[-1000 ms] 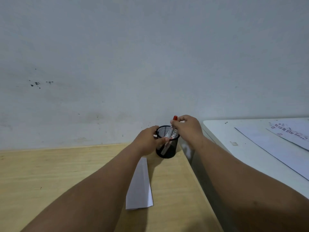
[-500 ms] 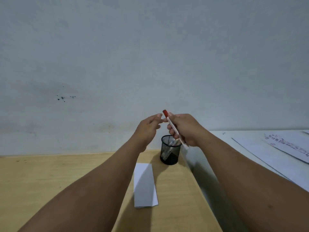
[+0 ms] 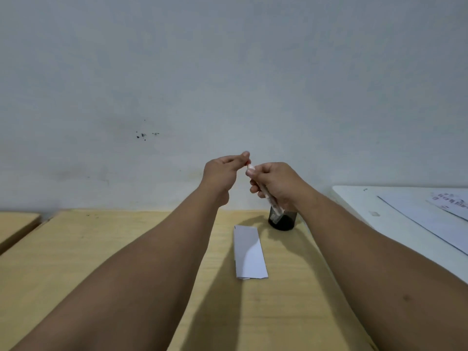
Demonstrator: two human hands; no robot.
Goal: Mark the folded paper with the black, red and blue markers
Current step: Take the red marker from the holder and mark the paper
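Right hand clamped around light, stiff marker mid-barrel, centre frame; left hand pinching its cap end; folded paper flimsy below.

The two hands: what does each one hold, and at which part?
The right hand grips a marker around its barrel. The left hand pinches the marker's top end, where its cap sits.
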